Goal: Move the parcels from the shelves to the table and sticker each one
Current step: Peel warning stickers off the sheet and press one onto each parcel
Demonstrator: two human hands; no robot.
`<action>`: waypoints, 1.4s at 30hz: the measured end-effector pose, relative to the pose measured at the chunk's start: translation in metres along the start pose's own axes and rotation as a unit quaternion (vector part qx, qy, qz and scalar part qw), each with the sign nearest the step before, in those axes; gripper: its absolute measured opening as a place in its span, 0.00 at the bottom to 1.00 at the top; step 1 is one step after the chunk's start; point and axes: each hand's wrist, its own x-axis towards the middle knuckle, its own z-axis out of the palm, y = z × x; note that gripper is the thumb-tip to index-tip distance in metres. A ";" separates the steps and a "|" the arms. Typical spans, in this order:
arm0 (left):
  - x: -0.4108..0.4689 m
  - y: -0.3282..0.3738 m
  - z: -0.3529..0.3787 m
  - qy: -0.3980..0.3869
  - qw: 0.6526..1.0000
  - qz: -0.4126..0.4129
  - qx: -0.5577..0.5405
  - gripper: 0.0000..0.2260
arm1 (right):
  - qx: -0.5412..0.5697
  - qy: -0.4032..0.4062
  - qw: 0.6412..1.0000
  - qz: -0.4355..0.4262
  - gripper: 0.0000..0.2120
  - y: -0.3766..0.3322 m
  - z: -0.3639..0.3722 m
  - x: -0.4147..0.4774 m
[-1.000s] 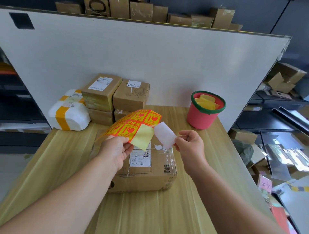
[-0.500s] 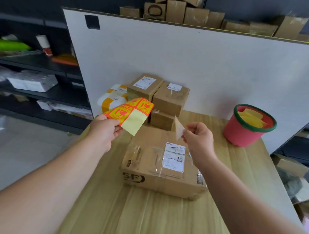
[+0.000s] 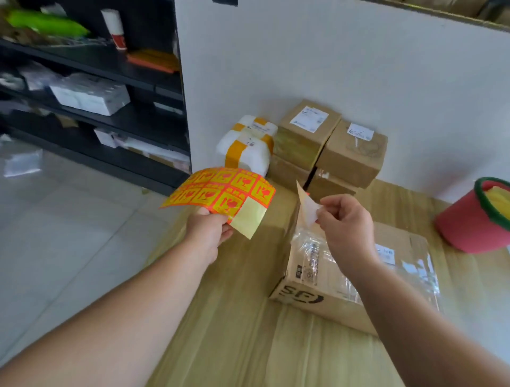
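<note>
Table [image 3: 234,331], SF parcel [image 3: 311,265], left hand [image 3: 207,234] — sticker sheet [image 3: 220,193], right hand [image 3: 345,223] — sticker [image 3: 307,210]

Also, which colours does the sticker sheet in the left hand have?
The sticker sheet shows yellow squares with orange-red borders; head view.

Behind the worktop [image 3: 234,317], a tall white partition board [image 3: 345,69], plain and matte, upright along the far edge, with a small dark rectangle [image 3: 225,2] at its top margin. To the left, a black shelving unit [image 3: 143,121] of several tiers, close against the board's left edge and loaded with blurred goods: a bright green item [image 3: 47,23] on the top tier, a white cylinder with a red band [image 3: 114,27] upright beside it, something flat and orange [image 3: 154,59] to the right of that. Below, a floor [image 3: 69,234] of large pale grey tiles, slightly glossy, with a white packet [image 3: 22,164] lying near the shelves. Light wood grain on the worktop, boards running toward the partition. Soft, even lighting, shadows faint.
</note>
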 end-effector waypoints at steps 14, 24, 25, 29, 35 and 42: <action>0.033 -0.092 -0.021 -0.070 0.959 -0.269 0.051 0.04 | -0.043 -0.002 0.999 0.023 0.10 0.028 0.038 -0.007; 0.002 -0.040 0.010 -0.061 0.980 -0.028 0.187 0.05 | -0.061 0.009 0.998 0.019 0.08 0.035 0.026 -0.013; -0.008 -0.030 0.021 -0.089 0.982 -0.007 0.167 0.06 | -0.063 0.011 0.998 0.013 0.08 0.034 0.023 -0.015; -0.042 -0.002 0.059 -0.179 0.968 -0.010 0.177 0.09 | -0.095 0.014 0.995 -0.024 0.08 0.028 0.007 -0.023; -0.064 0.009 0.088 -0.211 0.961 -0.022 0.177 0.11 | -0.195 0.024 0.970 -0.140 0.05 0.026 -0.015 -0.032; -0.082 0.007 0.114 -0.217 0.956 -0.004 0.197 0.04 | -0.218 0.064 0.939 -0.257 0.08 0.041 -0.036 -0.037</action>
